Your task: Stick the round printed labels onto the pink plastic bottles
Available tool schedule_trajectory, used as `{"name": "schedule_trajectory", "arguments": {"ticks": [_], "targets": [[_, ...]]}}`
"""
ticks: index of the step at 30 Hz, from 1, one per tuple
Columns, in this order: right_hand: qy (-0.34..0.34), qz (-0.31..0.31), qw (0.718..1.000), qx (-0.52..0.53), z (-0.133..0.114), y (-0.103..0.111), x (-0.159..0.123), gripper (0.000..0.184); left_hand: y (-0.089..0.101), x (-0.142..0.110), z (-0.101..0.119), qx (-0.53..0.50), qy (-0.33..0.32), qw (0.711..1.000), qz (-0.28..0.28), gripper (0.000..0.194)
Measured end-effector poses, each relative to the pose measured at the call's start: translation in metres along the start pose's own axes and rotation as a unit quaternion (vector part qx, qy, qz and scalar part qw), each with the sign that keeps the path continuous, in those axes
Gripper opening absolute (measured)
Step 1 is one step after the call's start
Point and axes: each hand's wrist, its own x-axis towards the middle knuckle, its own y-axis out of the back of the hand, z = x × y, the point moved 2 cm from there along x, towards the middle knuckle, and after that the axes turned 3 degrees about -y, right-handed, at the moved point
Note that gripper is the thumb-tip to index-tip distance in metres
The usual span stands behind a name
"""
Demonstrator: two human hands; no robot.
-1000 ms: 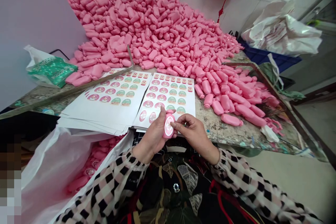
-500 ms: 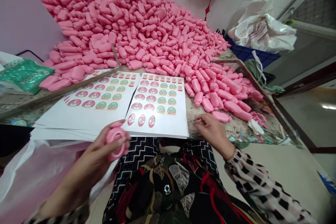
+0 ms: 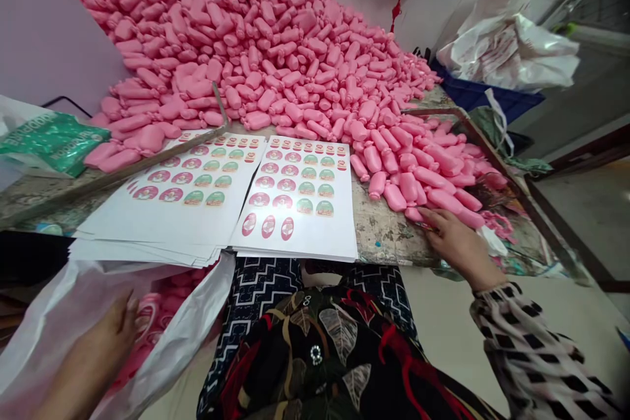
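Over a white plastic bag (image 3: 197, 335) at the lower left, my left hand (image 3: 101, 348) is open, its fingers slightly blurred. Right by its fingertips lies a pink bottle (image 3: 147, 315) with a round label, among other pink bottles in the bag. My right hand (image 3: 455, 239) rests on the worn table at the front of the small heap, its fingers closed over a pink bottle (image 3: 413, 214) that it mostly hides. Between the hands lie two stacks of sticker sheets, the right stack (image 3: 319, 236) and the left stack (image 3: 162, 226), printed with pink, green and red labels.
A large heap of pink bottles (image 3: 275, 46) covers the back of the table. A metal bar (image 3: 162, 154) crosses the left stack. A green package (image 3: 59, 141) lies at left. At right are a wooden frame edge (image 3: 522, 197) and a blue crate (image 3: 522, 105) with white plastic bags.
My left hand has moved down and left from the sheets to the bag and let go of the labelled bottle. My right hand has moved right onto a bottle in the small heap.
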Motion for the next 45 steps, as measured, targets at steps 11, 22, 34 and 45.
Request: {"name": "schedule_trajectory", "arguments": {"ticks": [11, 22, 34, 45], "targets": [[0.101, -0.067, 0.937, 0.328, -0.064, 0.039, -0.027, 0.041, -0.018, -0.001, 0.163, 0.006, -0.164, 0.986, 0.018, 0.042], [0.365, -0.166, 0.827, 0.395, -0.2, 0.076, -0.034, 0.035, -0.092, 0.001, 0.233, -0.361, -0.07, 0.83, -0.418, 0.036], [0.178, 0.001, 0.968, 0.178, -0.228, 0.018, 0.004, 0.028, -0.093, 0.008, 0.199, -0.043, -0.221, 0.971, -0.083, 0.026], [0.197, -0.002, 0.974, 0.108, -0.237, 0.019, 0.008, 0.031, -0.11, 0.007, 0.185, 0.082, -0.253, 0.957, -0.116, 0.046]]}}
